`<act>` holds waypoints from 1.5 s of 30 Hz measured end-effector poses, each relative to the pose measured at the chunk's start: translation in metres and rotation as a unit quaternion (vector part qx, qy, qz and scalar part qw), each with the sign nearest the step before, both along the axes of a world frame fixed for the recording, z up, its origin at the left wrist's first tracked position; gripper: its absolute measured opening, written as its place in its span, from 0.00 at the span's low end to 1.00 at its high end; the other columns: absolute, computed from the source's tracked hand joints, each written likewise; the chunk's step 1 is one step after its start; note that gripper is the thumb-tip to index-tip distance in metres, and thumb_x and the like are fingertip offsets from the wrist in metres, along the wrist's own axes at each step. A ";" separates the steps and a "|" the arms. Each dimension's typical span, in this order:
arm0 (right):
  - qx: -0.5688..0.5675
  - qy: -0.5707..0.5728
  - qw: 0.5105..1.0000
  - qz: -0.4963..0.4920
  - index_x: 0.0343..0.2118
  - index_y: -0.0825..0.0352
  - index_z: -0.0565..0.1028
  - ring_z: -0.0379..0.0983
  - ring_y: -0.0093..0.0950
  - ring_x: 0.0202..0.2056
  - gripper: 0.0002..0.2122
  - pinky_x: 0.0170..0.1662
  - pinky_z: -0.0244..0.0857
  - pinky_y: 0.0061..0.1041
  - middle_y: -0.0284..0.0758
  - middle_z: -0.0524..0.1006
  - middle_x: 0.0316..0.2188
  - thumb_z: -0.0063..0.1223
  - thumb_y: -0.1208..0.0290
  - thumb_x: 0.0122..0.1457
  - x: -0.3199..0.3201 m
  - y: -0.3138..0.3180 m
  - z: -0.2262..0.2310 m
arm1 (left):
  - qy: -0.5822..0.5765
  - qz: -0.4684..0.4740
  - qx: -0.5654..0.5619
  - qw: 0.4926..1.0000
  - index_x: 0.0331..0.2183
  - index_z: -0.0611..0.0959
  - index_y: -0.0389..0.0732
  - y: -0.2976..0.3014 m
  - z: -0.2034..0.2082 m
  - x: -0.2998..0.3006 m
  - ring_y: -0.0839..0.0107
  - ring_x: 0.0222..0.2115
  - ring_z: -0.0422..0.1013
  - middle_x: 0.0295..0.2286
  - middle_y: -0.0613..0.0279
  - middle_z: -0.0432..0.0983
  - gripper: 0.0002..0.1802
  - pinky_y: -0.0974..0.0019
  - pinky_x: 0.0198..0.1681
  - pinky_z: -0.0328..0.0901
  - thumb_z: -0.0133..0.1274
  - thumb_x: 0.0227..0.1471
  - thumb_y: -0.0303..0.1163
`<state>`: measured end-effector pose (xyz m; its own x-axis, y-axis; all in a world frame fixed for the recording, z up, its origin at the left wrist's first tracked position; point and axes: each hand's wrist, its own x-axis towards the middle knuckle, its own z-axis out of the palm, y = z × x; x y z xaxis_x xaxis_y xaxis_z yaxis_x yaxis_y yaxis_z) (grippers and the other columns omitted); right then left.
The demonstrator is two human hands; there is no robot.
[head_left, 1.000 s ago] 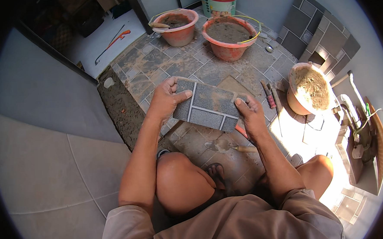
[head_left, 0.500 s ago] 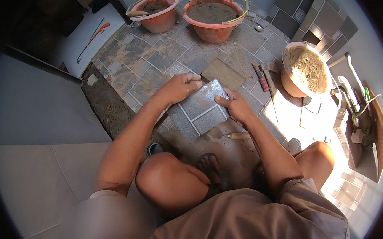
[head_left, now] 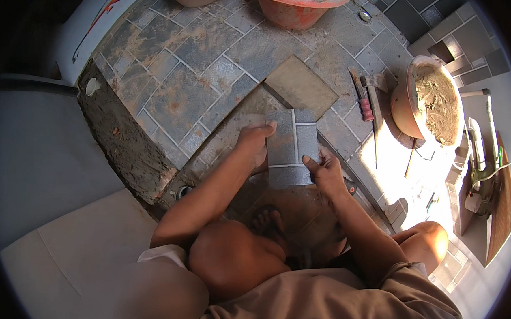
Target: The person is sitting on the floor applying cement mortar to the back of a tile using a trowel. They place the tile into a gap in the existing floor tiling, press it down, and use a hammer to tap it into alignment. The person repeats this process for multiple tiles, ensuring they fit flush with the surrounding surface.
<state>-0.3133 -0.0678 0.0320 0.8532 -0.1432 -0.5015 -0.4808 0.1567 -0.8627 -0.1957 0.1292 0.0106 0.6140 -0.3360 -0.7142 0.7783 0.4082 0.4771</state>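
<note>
A grey floor tile [head_left: 283, 138] with pale joint lines and a brownish smear hangs above the floor between my hands. My left hand [head_left: 254, 141] grips its left edge, thumb toward the front face. At the lower right edge, my right hand [head_left: 325, 168] pinches the tile with the thumb on its face and fingers behind. Below and around the tile lies a recessed strip of bare, rough floor [head_left: 222, 132] beside the laid tiles. Next to my right hand, a dark tool end with an orange spot [head_left: 351, 188] partly shows.
Beyond the tile a plain tan tile [head_left: 302, 86] lies face-down or bare. A red-handled tool [head_left: 366, 108] and a long thin tool [head_left: 374, 124] rest to its right. Mortar fills a bucket [head_left: 406, 108] at right and a red tub [head_left: 288, 10] farther off. Wet mortar [head_left: 121, 132] lines the left wall.
The tile has turned from slanted to nearly straight and come away from the floor tiles toward me. Both hands still hold it. My view has shifted, so the buckets sit higher in the picture.
</note>
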 end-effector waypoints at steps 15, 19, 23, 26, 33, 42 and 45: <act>-0.446 -0.042 0.894 -0.021 0.51 0.72 0.81 0.81 0.39 0.46 0.20 0.54 0.71 0.32 0.47 0.84 0.42 0.68 0.70 0.56 0.144 -0.071 -0.032 | -0.020 0.137 0.122 0.983 0.52 0.77 0.24 -0.062 -0.031 0.079 0.52 0.44 0.80 0.46 0.44 0.79 0.19 0.50 0.50 0.77 0.58 0.60 0.21; -0.361 -0.122 0.920 -0.097 0.52 0.74 0.80 0.80 0.34 0.49 0.19 0.58 0.69 0.28 0.42 0.84 0.43 0.65 0.76 0.57 0.147 -0.078 -0.043 | -0.012 0.145 0.130 0.981 0.50 0.76 0.21 -0.072 -0.026 0.091 0.50 0.42 0.80 0.44 0.40 0.78 0.20 0.49 0.48 0.79 0.60 0.59 0.20; -0.427 -0.162 0.888 -0.056 0.54 0.71 0.79 0.76 0.39 0.56 0.21 0.63 0.65 0.32 0.45 0.79 0.52 0.63 0.79 0.56 0.129 -0.078 -0.043 | -0.023 0.161 0.141 0.977 0.48 0.77 0.19 -0.073 -0.029 0.090 0.51 0.41 0.79 0.42 0.40 0.78 0.19 0.51 0.46 0.80 0.60 0.58 0.19; -0.512 -0.202 0.835 -0.004 0.55 0.68 0.79 0.71 0.44 0.59 0.23 0.66 0.61 0.37 0.47 0.76 0.56 0.65 0.79 0.54 0.111 -0.083 -0.049 | -0.035 0.153 0.131 0.979 0.46 0.78 0.19 -0.074 -0.027 0.091 0.53 0.39 0.80 0.41 0.40 0.79 0.17 0.54 0.43 0.81 0.61 0.58 0.20; -0.523 -0.218 0.824 0.004 0.58 0.66 0.77 0.67 0.49 0.61 0.28 0.66 0.58 0.42 0.47 0.73 0.58 0.72 0.74 0.51 0.103 -0.083 -0.052 | -0.079 0.060 0.212 0.972 0.37 0.80 0.25 -0.064 -0.028 0.095 0.61 0.24 0.81 0.28 0.49 0.81 0.12 0.62 0.26 0.79 0.65 0.56 0.24; -0.550 -0.243 0.799 0.028 0.56 0.69 0.78 0.67 0.48 0.60 0.28 0.66 0.58 0.42 0.45 0.74 0.58 0.73 0.72 0.51 0.105 -0.086 -0.059 | -0.085 0.024 0.237 0.967 0.30 0.78 0.31 -0.063 -0.028 0.093 0.64 0.21 0.80 0.25 0.48 0.81 0.13 0.66 0.20 0.75 0.68 0.55 0.27; -0.557 -0.242 0.793 0.043 0.57 0.69 0.78 0.67 0.47 0.59 0.29 0.65 0.59 0.42 0.44 0.74 0.58 0.74 0.69 0.50 0.106 -0.089 -0.059 | -0.108 0.031 0.246 0.963 0.30 0.79 0.31 -0.065 -0.032 0.092 0.64 0.21 0.80 0.25 0.49 0.81 0.13 0.66 0.21 0.76 0.67 0.56 0.27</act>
<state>-0.2069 -0.1569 -0.0272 0.9381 -0.1971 0.2848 -0.0176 -0.8483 -0.5293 -0.1035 0.0644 -0.0218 0.7744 0.0516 -0.6306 0.6203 0.1341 0.7728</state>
